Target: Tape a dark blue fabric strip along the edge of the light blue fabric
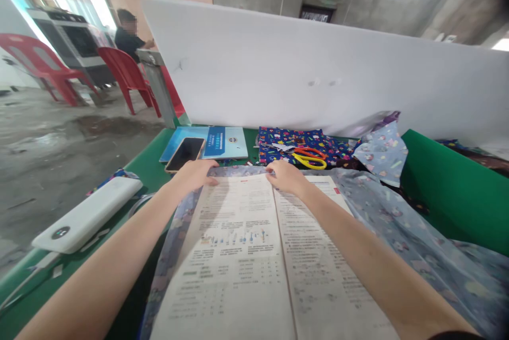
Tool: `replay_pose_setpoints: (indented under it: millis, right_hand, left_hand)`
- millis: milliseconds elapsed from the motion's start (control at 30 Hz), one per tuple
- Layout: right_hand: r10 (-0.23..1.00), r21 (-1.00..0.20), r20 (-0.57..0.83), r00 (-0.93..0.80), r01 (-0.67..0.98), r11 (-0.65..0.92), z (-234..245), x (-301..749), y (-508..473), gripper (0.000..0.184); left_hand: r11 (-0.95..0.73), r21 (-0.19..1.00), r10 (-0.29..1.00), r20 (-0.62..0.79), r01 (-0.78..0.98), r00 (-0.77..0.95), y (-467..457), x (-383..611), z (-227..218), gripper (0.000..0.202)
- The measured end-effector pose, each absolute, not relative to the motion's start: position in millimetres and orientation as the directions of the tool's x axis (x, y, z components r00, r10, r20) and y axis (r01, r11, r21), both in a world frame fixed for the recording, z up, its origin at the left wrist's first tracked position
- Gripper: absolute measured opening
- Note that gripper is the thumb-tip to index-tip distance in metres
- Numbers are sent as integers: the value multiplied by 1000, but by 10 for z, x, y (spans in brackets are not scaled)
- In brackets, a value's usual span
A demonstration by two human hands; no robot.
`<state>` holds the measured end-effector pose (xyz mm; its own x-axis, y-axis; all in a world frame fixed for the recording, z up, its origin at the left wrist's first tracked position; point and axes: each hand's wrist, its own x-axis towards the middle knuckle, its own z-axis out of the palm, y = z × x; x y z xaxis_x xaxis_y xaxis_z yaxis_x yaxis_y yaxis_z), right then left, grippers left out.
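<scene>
An open book [234, 292] with printed pages and a row of small drawings lies on a blue-grey patterned cloth [382, 212]. My left hand [198, 173] is at the book's upper left corner, thumb on the page and fingers curled over the top edge. At the top edge near the spine, my right hand [287, 176] grips in the same way, its thumb by the fold. Cloth shows along the far edge between both hands; whether the fingers also pinch it cannot be made out.
Beyond my hands are a phone [186, 154], a blue booklet [226, 142], scissors [310, 158] and dark blue patterned fabric [274, 138]. A white power bank [89, 215] with a cable sits left. A white panel [254, 69] stands behind. A person [128, 35] sits by red chairs [127, 77].
</scene>
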<state>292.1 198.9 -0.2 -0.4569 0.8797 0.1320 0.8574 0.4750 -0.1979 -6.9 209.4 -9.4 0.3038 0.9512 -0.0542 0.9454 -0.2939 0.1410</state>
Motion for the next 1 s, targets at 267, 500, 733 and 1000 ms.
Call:
replay_pose_setpoints:
  millis: [267, 500, 733, 1000]
  right_hand:
    - [915, -281, 19, -403, 876, 392, -98, 2986, 2039, 34]
    - [909, -320, -68, -412, 872, 371, -78, 2970, 2140, 27]
    - [814, -295, -149, -562, 811, 505, -118, 3006, 2290, 29]
    - [806, -291, -208, -554, 822, 489, -84, 2980, 2411, 34]
  left_hand:
    - [-287, 118, 956, -28, 951, 292, 2138, -99, -169, 61]
    - [-280, 126, 957, -47, 952, 287, 2112, -76, -135, 61]
    - [-273, 131, 960, -26, 953, 279, 2091, -68, -145, 59]
    - [-245, 142, 965, -59, 959, 255, 2093, -66, -96, 56]
